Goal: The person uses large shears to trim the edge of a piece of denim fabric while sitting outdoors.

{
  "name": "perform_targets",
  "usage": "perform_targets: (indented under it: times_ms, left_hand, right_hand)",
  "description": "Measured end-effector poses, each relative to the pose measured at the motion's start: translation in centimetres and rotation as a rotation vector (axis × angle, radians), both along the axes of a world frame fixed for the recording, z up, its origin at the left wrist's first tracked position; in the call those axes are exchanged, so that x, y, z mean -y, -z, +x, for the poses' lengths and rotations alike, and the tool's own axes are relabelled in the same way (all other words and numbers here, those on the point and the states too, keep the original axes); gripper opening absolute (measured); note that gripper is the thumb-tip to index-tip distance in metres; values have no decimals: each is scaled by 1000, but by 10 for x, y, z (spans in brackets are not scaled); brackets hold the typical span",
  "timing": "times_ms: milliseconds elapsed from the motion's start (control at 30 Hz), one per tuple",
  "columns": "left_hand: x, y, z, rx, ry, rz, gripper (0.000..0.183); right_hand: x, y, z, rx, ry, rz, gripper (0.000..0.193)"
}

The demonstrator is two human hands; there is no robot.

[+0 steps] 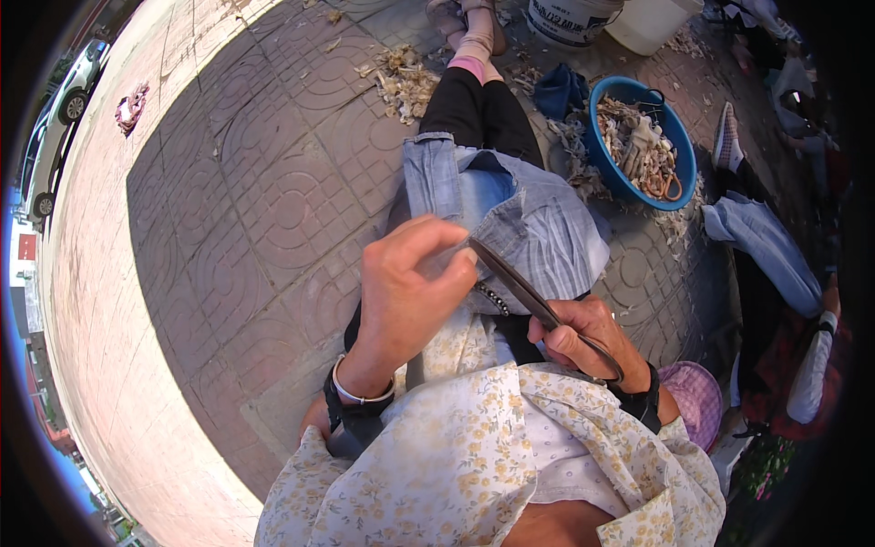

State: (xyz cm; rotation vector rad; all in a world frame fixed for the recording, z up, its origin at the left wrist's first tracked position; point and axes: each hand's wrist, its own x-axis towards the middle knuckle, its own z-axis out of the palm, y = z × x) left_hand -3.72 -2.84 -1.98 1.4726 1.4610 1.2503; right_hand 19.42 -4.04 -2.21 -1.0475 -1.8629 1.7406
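Right fingers (567, 343) grip scissors (518, 287) — white bucket (563, 37) bears dark lettering (558, 15).

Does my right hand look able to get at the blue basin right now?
Probably not: the right hand holds dark scissors, and the blue basin sits on the paving ahead to the right, seemingly beyond easy reach without leaning.

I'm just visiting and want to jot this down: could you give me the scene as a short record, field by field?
Left hand: thumb and forefinger by the tip of the scissors; anything pinched is too small to tell
Right hand: holds the scissors by the handle end
Lap: denim cloth
Ahead, to the right: blue tub with pale scraps
Ground: paving, more scraps scattered on it
Far left: car
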Motion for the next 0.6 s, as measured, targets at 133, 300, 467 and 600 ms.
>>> perform_targets:
  times_ms: [133,300,467,600]
  left_hand:
    - [8,7,13,107,295,-91,4]
    - [5,10,1,309,123,-215,11]
    - [3,1,-3,276,84,-261,11]
    - [-2,13,-1,294,55,-227,15]
  right_hand:
    - [-3,-6,-5,-155,114,-129,56]
    - [-8,-6,3,-213,222,-138,70]
    - [-3,-7,1,-227,86,-286,62]
    - [2,1,-5,-320,60,-385,45]
